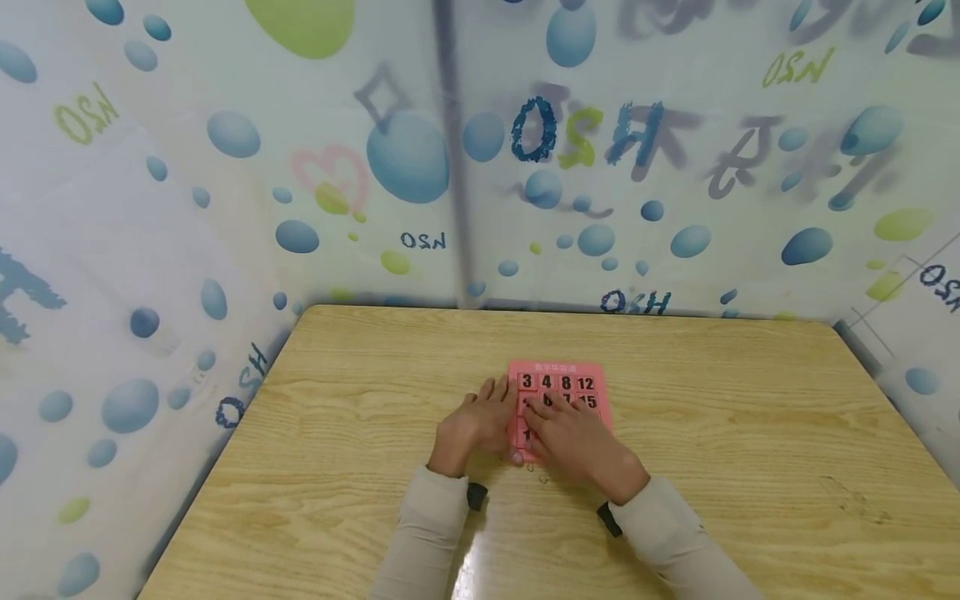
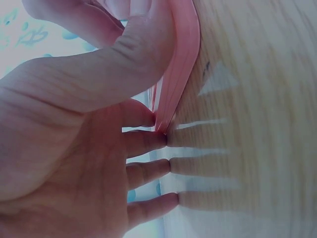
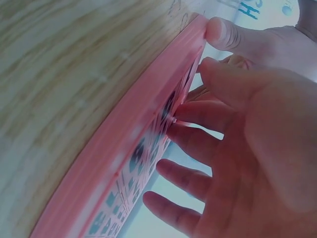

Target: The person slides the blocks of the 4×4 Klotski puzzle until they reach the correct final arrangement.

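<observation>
A pink number slide puzzle [image 1: 557, 367] lies flat on the wooden table; its top row reads 3, 4, 8, 12. My left hand [image 1: 480, 421] rests along the puzzle's left side, fingers extended and fingertips down on the table. Its thumb [image 2: 143, 54] touches the pink frame [image 2: 183, 59] by the near left corner. Over the tiles reaches my right hand [image 1: 573, 437], its fingers [image 3: 193, 141] fairly straight and fingertips at the number tiles. That hand hides most of the lower rows. Whether each right fingertip touches a tile, I cannot tell.
The wooden table [image 1: 360, 392] extends around the puzzle on all sides. Small scribbled marks [image 1: 851, 497] show on its right part. A patterned curtain [image 1: 330, 108] with bubbles and letters stands behind the table and at both sides. Dark wrist straps [image 1: 476, 497] edge the pale sleeves.
</observation>
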Motion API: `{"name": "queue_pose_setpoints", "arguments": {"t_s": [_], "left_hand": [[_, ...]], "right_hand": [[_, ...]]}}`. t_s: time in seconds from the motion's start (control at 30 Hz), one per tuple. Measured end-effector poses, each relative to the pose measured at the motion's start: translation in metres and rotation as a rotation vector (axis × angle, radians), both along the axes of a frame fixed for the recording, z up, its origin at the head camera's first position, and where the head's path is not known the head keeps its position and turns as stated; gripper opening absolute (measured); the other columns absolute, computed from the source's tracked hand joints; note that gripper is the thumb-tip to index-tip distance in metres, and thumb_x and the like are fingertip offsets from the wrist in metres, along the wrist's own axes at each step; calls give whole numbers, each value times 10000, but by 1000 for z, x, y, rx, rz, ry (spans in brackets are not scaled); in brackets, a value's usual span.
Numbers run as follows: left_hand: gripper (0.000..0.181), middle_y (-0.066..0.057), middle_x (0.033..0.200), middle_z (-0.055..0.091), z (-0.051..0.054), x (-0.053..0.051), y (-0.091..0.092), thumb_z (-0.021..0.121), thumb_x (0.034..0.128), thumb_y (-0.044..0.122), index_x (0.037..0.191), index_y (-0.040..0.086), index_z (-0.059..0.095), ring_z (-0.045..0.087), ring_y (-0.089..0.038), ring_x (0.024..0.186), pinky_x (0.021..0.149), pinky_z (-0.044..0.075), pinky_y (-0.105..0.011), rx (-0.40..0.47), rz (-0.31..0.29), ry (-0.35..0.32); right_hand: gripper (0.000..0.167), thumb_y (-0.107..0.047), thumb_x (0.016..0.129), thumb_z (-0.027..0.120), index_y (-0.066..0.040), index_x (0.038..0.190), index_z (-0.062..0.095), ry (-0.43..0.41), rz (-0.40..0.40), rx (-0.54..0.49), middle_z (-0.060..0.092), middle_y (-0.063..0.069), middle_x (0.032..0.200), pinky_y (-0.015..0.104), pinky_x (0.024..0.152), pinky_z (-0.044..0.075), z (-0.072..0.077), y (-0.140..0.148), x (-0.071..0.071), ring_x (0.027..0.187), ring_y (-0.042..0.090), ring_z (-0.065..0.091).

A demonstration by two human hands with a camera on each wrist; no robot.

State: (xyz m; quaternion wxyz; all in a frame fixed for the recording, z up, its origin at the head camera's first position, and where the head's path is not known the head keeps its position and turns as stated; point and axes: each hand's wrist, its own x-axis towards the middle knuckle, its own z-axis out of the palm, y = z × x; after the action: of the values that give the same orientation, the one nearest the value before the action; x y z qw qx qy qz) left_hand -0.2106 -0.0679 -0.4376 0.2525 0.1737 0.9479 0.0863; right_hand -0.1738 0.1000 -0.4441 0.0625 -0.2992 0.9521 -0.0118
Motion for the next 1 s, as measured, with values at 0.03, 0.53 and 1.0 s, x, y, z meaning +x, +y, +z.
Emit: {"name": "queue_pose_setpoints", "arguments": {"t_s": [0.03,0.53,1.0], "left_hand": [[1166,-101,1673,84,0,0,0,827,749,469,1601,81,132,60,-282,1543,1226,191,-482,1,0,1],[1155,-108,1672,84,2,0,-1,821,755,467,1600,79,136,56,-291,1542,1228,180,-490,6,-3,-6],[1146,-101,1673,89,1,0,-1,823,752,463,1600,89,149,63,-287,1542,1228,183,-487,13,-1,-4]], "right_hand": [[476,-350,1039,495,-121,1456,518,-6,-5,2,475,47,1520,593,1098,378,0,0,-1,1420,344,404],[490,-342,1046,481,-102,1473,490,-12,-6,-14,441,50,1544,592,1098,379,-3,0,-8,1432,344,381],[495,-350,1045,485,-101,1473,490,3,-6,-11,436,58,1547,595,1095,379,-3,2,-10,1434,346,378]]}}
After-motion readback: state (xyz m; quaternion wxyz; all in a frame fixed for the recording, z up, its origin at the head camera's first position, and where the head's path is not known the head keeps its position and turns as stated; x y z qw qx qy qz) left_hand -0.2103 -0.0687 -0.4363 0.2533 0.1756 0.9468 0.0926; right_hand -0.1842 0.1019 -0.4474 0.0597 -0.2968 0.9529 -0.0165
